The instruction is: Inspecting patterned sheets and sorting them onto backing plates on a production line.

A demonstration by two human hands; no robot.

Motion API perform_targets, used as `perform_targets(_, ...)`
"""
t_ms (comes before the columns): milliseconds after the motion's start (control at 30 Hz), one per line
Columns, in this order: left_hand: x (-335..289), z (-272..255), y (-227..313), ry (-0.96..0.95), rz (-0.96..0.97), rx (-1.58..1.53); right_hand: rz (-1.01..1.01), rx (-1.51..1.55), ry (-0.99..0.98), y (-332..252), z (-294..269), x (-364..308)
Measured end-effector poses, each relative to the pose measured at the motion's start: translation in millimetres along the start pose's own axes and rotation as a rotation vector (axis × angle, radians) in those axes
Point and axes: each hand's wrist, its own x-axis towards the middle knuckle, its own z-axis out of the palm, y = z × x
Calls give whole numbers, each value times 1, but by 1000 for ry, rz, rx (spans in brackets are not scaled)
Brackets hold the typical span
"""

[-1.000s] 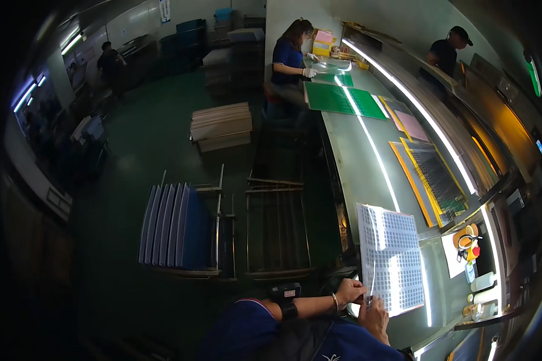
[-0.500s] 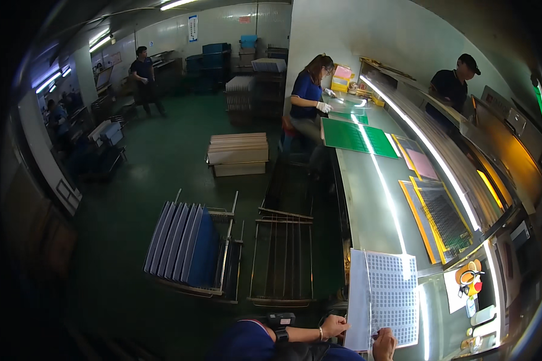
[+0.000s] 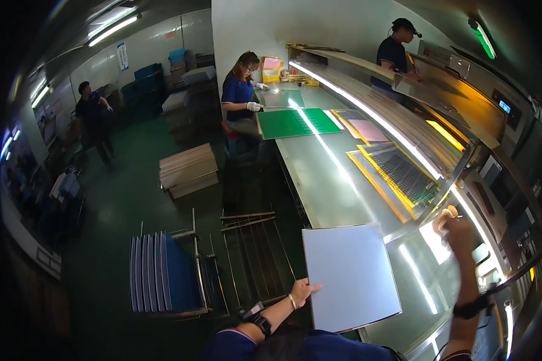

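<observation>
A plain, pale bluish-white panel (image 3: 352,280) lies at the near end of the long bench, overhanging its left edge slightly. My left hand (image 3: 307,291) is closed on the panel's left edge, thumb on top and the other fingers partly hidden. Stretched out to the right, my right hand (image 3: 459,233) is at a tan tape-like roll (image 3: 447,214) beside a white paper (image 3: 433,242). Blur and the hand's angle hide whether its fingers have closed on the roll.
Yellow-edged screens (image 3: 397,177) and a green sheet (image 3: 298,123) lie farther along the bench (image 3: 319,168). A seated co-worker (image 3: 241,90) handles the green sheet. Another person stands behind the lit shelf. Racks of blue panels (image 3: 165,271) stand on the floor at left.
My right hand has left the panel and reached right to the roll. The panel's patterned face no longer shows; its top is plain. The whole view has swung right.
</observation>
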Motion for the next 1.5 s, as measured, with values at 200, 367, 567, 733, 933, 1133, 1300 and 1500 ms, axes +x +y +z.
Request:
perform_targets(200,-20,-21,6,102,107,-44,-110,235,149,-61,-133,57)
perform_targets(367,-63,-11,68,131,355,49,-206,182,108,-72,-70,11)
perform_targets(567,-158,-41,145,464,644,241,151,409,-115,-56,39,-116)
perform_targets(733,-246,-113,212,901,835,689,289,478,-227,-70,115,-187)
perform_targets(933,-297,-157,264,1151,724,1358,418,469,-259,-89,108,-205)
perform_targets(1133,-311,-198,258,1155,538,1285,476,397,-271,-93,96,-201)
perform_targets(1300,-313,-217,237,1141,504,1161,503,436,-289,-102,97,-189)
perform_targets(1500,-310,-225,226,1153,443,1118,524,494,-304,-101,103,-183)
